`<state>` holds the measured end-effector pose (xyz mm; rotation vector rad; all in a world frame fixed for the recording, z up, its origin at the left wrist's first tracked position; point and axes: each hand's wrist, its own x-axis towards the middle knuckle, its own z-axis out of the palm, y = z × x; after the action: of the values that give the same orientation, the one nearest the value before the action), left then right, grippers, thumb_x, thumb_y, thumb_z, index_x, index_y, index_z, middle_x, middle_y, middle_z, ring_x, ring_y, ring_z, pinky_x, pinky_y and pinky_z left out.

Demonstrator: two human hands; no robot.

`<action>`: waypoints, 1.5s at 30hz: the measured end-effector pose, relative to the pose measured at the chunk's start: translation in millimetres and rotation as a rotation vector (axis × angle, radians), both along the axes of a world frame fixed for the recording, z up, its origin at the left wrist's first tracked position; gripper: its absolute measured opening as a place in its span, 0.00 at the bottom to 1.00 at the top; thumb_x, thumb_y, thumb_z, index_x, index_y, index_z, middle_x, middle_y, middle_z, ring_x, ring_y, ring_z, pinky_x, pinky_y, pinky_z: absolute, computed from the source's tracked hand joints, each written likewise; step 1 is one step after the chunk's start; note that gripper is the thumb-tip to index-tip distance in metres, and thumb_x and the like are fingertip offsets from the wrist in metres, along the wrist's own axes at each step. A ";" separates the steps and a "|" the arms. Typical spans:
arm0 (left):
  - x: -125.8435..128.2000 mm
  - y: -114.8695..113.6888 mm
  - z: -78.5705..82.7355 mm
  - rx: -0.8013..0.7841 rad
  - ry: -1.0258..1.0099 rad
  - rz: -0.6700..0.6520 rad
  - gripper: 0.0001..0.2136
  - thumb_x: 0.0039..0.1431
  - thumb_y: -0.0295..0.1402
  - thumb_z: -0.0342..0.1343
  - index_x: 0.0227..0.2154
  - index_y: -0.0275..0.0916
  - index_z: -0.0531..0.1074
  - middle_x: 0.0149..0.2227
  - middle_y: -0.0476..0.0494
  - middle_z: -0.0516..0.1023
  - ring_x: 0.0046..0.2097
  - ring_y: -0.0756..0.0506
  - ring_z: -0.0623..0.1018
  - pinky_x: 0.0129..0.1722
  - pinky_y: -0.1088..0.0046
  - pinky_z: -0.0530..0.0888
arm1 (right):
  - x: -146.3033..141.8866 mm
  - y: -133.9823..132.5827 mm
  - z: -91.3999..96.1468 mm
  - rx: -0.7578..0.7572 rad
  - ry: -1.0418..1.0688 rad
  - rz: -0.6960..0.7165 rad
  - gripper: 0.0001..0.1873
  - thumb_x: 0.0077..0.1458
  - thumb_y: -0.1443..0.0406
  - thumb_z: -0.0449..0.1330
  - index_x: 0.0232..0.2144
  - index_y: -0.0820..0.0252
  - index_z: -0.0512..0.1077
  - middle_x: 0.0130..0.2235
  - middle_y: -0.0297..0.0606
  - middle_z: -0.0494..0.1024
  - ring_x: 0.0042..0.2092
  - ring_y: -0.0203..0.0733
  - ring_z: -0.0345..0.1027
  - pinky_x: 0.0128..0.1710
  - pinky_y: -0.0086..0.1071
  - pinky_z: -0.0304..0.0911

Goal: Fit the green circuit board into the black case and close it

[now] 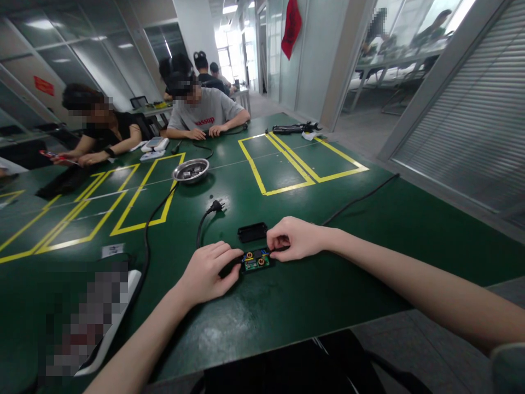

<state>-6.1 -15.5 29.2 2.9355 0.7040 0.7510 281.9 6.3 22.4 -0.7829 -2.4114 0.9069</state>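
Note:
An opened black power adapter (257,260) lies on the green table (287,295), its green circuit board showing. My left hand (207,272) grips its left end, fingers curled around it. My right hand (293,239) pinches at its right end, where a black cable (361,200) leaves toward the right. The adapter's black cover (252,232) lies just behind it. A black cord with a plug (215,207) runs from the left end toward the back.
A metal bowl (191,170) with small parts stands further back. Yellow tape rectangles (287,164) mark the table. A white object (115,323) lies at my left. Two people sit at the far side, hands on the table. A black tool (293,129) lies at the far edge.

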 end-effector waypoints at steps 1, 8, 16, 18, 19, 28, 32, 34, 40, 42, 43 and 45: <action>-0.2 0.3 -0.4 -0.034 -0.008 0.003 0.09 0.68 0.29 0.53 0.44 0.36 0.78 0.34 0.43 0.80 0.33 0.47 0.78 0.31 0.72 0.73 | 0.4 0.0 0.8 0.012 -0.007 -0.006 0.04 0.52 0.66 0.66 0.27 0.60 0.74 0.22 0.27 0.68 0.25 0.31 0.61 0.28 0.27 0.56; -1.8 1.8 -3.0 -0.273 -0.073 -0.027 0.09 0.68 0.28 0.54 0.42 0.37 0.80 0.34 0.44 0.80 0.34 0.47 0.79 0.33 0.74 0.74 | 0.6 0.4 3.9 -0.036 -0.030 0.011 0.08 0.58 0.65 0.60 0.27 0.61 0.74 0.22 0.29 0.69 0.24 0.32 0.62 0.28 0.27 0.57; -0.2 2.9 -4.9 -0.119 0.057 0.064 0.12 0.73 0.29 0.51 0.45 0.37 0.81 0.36 0.42 0.80 0.36 0.45 0.79 0.35 0.71 0.75 | 0.8 1.3 5.0 -0.008 -0.080 -0.008 0.12 0.60 0.63 0.61 0.25 0.62 0.74 0.22 0.30 0.69 0.24 0.32 0.62 0.28 0.27 0.54; -0.5 2.9 -5.9 -0.111 0.049 0.073 0.12 0.73 0.29 0.51 0.45 0.38 0.80 0.37 0.42 0.80 0.37 0.45 0.79 0.35 0.71 0.76 | 2.4 2.4 6.5 -0.018 -0.084 -0.013 0.15 0.61 0.60 0.62 0.25 0.61 0.74 0.22 0.30 0.69 0.24 0.32 0.61 0.28 0.28 0.53; -0.8 3.0 -6.4 -0.122 0.027 0.072 0.11 0.73 0.29 0.51 0.46 0.38 0.80 0.37 0.42 0.81 0.37 0.45 0.79 0.36 0.71 0.76 | 3.3 3.0 7.2 -0.027 -0.088 -0.016 0.15 0.61 0.59 0.62 0.25 0.61 0.75 0.22 0.30 0.70 0.24 0.33 0.61 0.28 0.28 0.54; 0.3 3.7 0.8 -0.139 -0.018 0.013 0.10 0.70 0.27 0.52 0.36 0.38 0.78 0.37 0.41 0.82 0.38 0.44 0.79 0.38 0.68 0.77 | 2.7 5.7 7.5 -0.082 -0.134 -0.076 0.14 0.58 0.58 0.65 0.26 0.61 0.77 0.23 0.31 0.73 0.24 0.33 0.64 0.28 0.28 0.55; 1.8 1.0 4.3 -0.100 0.041 0.008 0.08 0.68 0.26 0.53 0.35 0.38 0.77 0.38 0.42 0.82 0.38 0.44 0.79 0.38 0.68 0.76 | 2.4 5.7 8.9 -0.029 -0.185 -0.118 0.13 0.58 0.58 0.67 0.26 0.61 0.77 0.23 0.30 0.73 0.25 0.34 0.64 0.29 0.29 0.55; 1.9 0.5 3.1 -0.066 0.041 0.017 0.08 0.68 0.27 0.53 0.36 0.38 0.77 0.38 0.42 0.82 0.38 0.44 0.79 0.37 0.67 0.75 | 3.3 6.1 8.2 -0.001 -0.191 -0.112 0.12 0.57 0.58 0.68 0.27 0.60 0.77 0.23 0.30 0.73 0.25 0.34 0.65 0.29 0.29 0.55; 2.1 4.4 -3.9 -0.027 -0.069 0.030 0.07 0.69 0.28 0.54 0.39 0.37 0.78 0.36 0.43 0.82 0.36 0.45 0.79 0.38 0.67 0.76 | 2.9 14.8 -5.5 0.315 0.017 -0.337 0.16 0.62 0.56 0.65 0.47 0.59 0.79 0.44 0.43 0.77 0.42 0.45 0.72 0.43 0.37 0.67; 2.6 5.9 -5.1 0.017 -0.070 0.059 0.08 0.70 0.29 0.54 0.40 0.37 0.79 0.37 0.42 0.83 0.37 0.44 0.79 0.38 0.67 0.76 | 0.6 18.3 -11.7 0.372 0.000 -0.416 0.19 0.65 0.56 0.63 0.52 0.60 0.78 0.50 0.48 0.76 0.49 0.51 0.72 0.51 0.44 0.67; 3.0 6.5 -5.3 0.036 -0.057 0.079 0.08 0.71 0.30 0.54 0.42 0.37 0.79 0.38 0.41 0.83 0.38 0.43 0.80 0.38 0.66 0.76 | -0.7 19.4 -14.5 0.373 -0.032 -0.423 0.19 0.65 0.56 0.62 0.53 0.60 0.78 0.51 0.50 0.76 0.51 0.53 0.72 0.53 0.47 0.67; 3.7 7.0 -5.6 0.059 -0.017 0.119 0.10 0.71 0.31 0.53 0.46 0.36 0.79 0.42 0.38 0.84 0.42 0.41 0.81 0.41 0.62 0.78 | -3.4 19.9 -18.2 0.335 -0.083 -0.389 0.16 0.64 0.57 0.63 0.49 0.61 0.79 0.50 0.51 0.76 0.51 0.55 0.71 0.54 0.50 0.66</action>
<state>-2.5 -8.5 23.6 2.9577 0.8762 0.8188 278.5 26.2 4.2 -1.1168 -2.2761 0.3158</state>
